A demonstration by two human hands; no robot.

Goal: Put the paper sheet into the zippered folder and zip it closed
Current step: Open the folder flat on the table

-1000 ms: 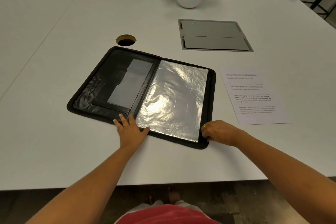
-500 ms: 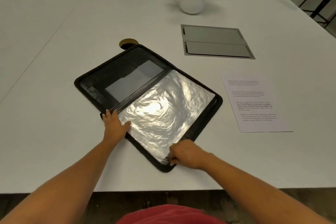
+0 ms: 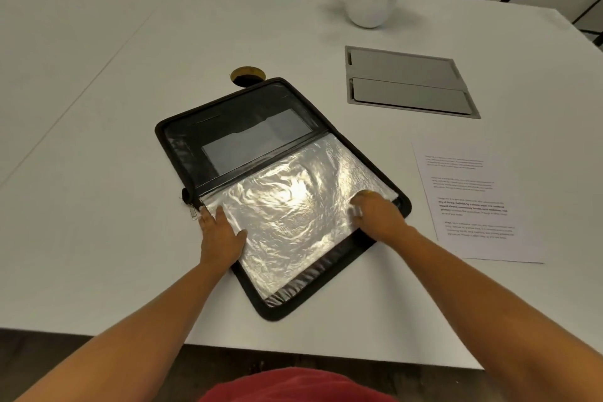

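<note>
The black zippered folder (image 3: 182,153) lies open and turned at an angle on the white table. Its near half holds shiny clear plastic sleeves (image 3: 293,222); its far half has a dark pocket. My left hand (image 3: 220,233) rests flat on the sleeves' left edge, near the spine and the zipper pull (image 3: 193,212). My right hand (image 3: 378,215) lies on the sleeves' right side with its fingers bent down onto the plastic. The printed paper sheet (image 3: 470,202) lies flat on the table to the right of the folder, apart from both hands.
A white pot with a green plant (image 3: 372,0) stands at the back. A grey cable hatch (image 3: 408,81) is set into the table behind the sheet. A round cable hole (image 3: 246,75) shows at the folder's far corner. The table's front edge (image 3: 326,349) is close.
The folder has been rotated further clockwise on the table. My right hand left the folder's near corner and moved up onto the sleeves' right side. My left hand stayed by the spine.
</note>
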